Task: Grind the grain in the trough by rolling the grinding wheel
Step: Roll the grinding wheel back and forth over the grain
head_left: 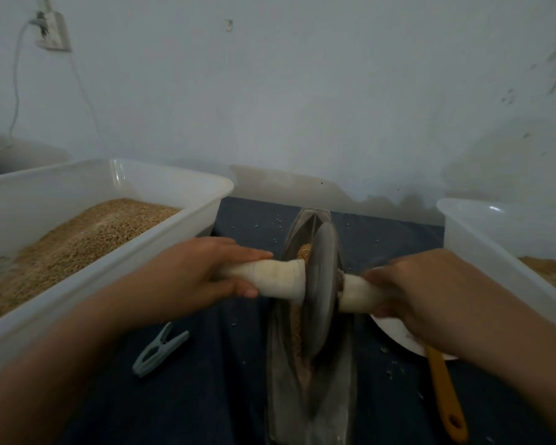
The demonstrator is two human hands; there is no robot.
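A grey metal grinding wheel (pixel 323 293) stands on edge in a long, boat-shaped metal trough (pixel 281 380) on a dark blue cloth. Brown grain (pixel 303 252) lies in the trough on the wheel's left side, both beyond and nearer than the axle. A cloth-wrapped white handle (pixel 276 277) runs through the wheel's centre. My left hand (pixel 193 271) grips the left end of the handle. My right hand (pixel 408 287) grips the right end (pixel 357 293). The wheel's lower edge is blurred.
A translucent plastic bin (pixel 174 181) holding whole grain stands at the left. Another plastic bin (pixel 482 239) with some grain is at the right. A grey-green clothespin (pixel 161 350) lies on the cloth. A white plate (pixel 395 335) and a yellow-handled tool (pixel 445 396) lie under my right forearm.
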